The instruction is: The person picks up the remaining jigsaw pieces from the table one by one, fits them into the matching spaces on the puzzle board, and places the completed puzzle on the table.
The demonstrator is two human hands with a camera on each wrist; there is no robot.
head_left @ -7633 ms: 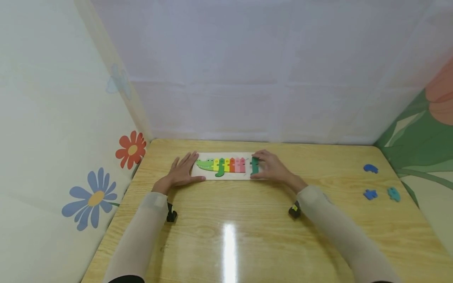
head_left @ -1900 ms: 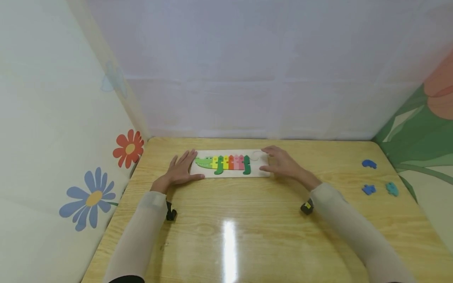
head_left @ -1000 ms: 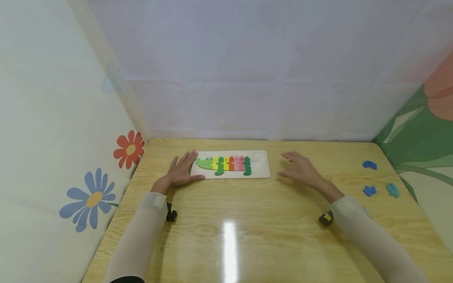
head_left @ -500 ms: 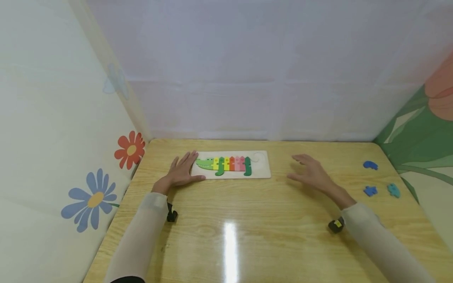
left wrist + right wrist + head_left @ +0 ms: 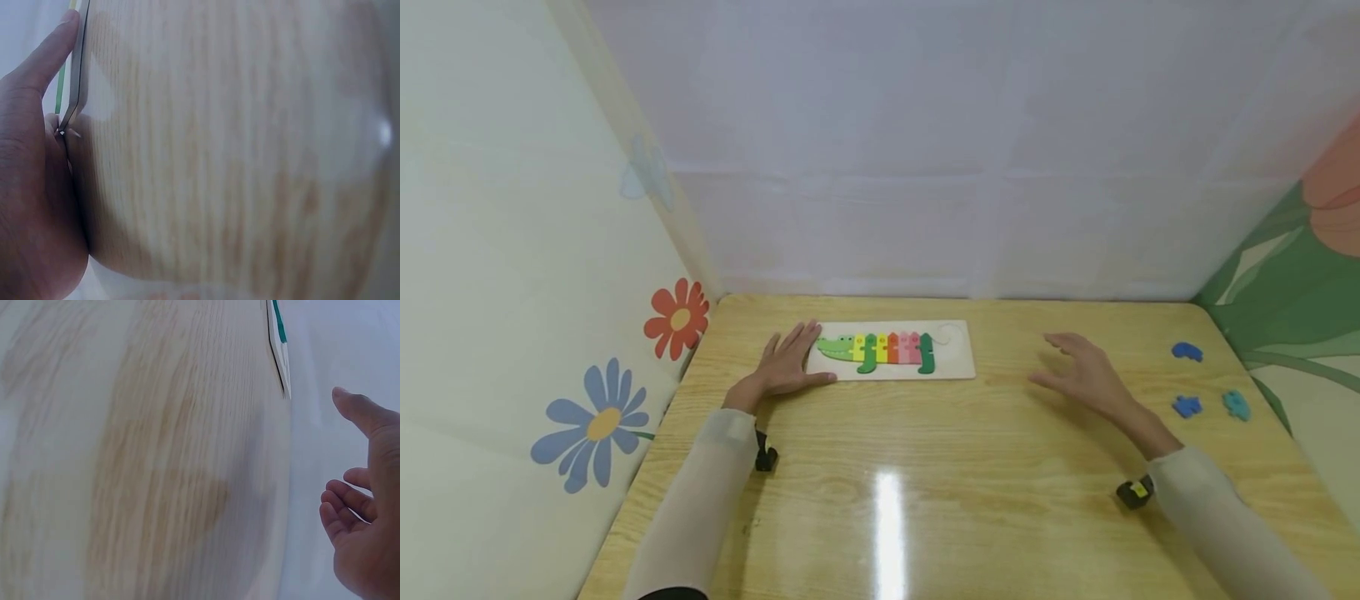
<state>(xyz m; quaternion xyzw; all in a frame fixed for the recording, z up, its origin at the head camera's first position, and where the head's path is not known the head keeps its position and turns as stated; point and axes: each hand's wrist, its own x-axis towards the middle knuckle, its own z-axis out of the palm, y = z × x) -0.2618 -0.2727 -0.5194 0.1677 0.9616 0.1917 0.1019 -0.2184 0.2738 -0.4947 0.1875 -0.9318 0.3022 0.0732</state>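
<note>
A pale wooden puzzle board [image 5: 957, 363] lies on the table with a crocodile made of coloured pieces [image 5: 892, 348], from a light green head to a dark green leg piece [image 5: 927, 354]. To the right of that leg, a curled tail outline shows bare on the board. My left hand [image 5: 784, 364] rests spread on the board's left end, thumb along the near edge; the left wrist view shows the thumb against the board's side. My right hand [image 5: 1086, 379] hovers above the table right of the board, fingers loosely bent, holding nothing, as the right wrist view also shows.
Three loose pieces lie at the table's right side: a dark blue curved one [image 5: 1187, 352], a blue one [image 5: 1187, 407] and a teal one [image 5: 1236, 406]. A white cloth wall [image 5: 850, 233] stands behind the table [image 5: 820, 500], with flower-printed walls at both sides.
The dark green leg piece, earlier in my right hand, now sits in the board beside the pink pieces. My right hand has let go and moved right; my left hand has stayed put.
</note>
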